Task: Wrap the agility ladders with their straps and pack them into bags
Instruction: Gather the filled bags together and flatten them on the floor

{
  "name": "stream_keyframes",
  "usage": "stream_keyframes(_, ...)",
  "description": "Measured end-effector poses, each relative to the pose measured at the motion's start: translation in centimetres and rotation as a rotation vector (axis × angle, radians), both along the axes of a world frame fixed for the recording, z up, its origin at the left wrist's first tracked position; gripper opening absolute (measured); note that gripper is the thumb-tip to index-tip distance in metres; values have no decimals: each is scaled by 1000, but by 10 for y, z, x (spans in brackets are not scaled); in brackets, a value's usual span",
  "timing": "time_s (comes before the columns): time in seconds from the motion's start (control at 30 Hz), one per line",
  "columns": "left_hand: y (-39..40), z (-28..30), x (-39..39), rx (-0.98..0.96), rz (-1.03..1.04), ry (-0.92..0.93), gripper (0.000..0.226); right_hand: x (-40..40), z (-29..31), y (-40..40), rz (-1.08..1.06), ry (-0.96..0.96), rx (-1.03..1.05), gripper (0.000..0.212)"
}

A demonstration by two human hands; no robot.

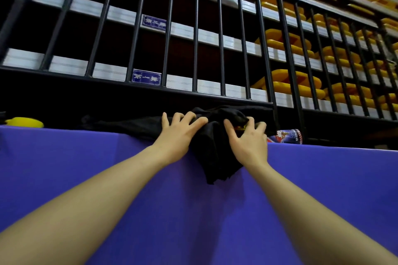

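Observation:
A black fabric bag [215, 148] lies bunched at the far edge of the purple table [193, 211], with more black fabric [129, 125] spread flat to its left. My left hand [178, 133] rests on the bag's left side with its fingers spread and slightly bent over the cloth. My right hand [249, 142] is on the bag's right side, fingers curled into the fabric near its mouth. A small red and yellow patch [240, 128] shows inside the opening by my right fingers; the ladder itself is hidden.
A yellow object [24, 122] sits at the table's far left edge. A red, white and blue can [287, 135] lies right of the bag. Behind stands a black metal railing [215, 34], with shelves holding several yellow items [301, 84].

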State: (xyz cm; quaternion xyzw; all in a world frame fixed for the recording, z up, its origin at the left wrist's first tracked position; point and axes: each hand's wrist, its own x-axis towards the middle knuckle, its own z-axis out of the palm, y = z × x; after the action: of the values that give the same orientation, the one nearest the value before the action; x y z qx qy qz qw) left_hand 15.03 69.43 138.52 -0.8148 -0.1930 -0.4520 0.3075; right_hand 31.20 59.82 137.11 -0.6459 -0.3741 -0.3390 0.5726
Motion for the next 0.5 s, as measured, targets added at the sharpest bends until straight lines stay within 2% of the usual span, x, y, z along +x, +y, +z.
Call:
stream_keyframes(0.13, 1, 2, -11, 27, -66, -61, 76, -10, -2, -3, -2, -130, 67, 59)
stream_keyframes(0.27, 11, 7, -36, 159, -170, -155, 72, -43, -3, 5, -42, -410, 192, 56)
stream_keyframes(0.4, 30, 12, -82, 330, -40, -297, 68, -88, -1, 22, -151, -609, 248, 51)
stream_keyframes(0.5, 47, 10, -122, 387, 83, -326, 78, -121, 1, 38, -161, -677, 249, 48)
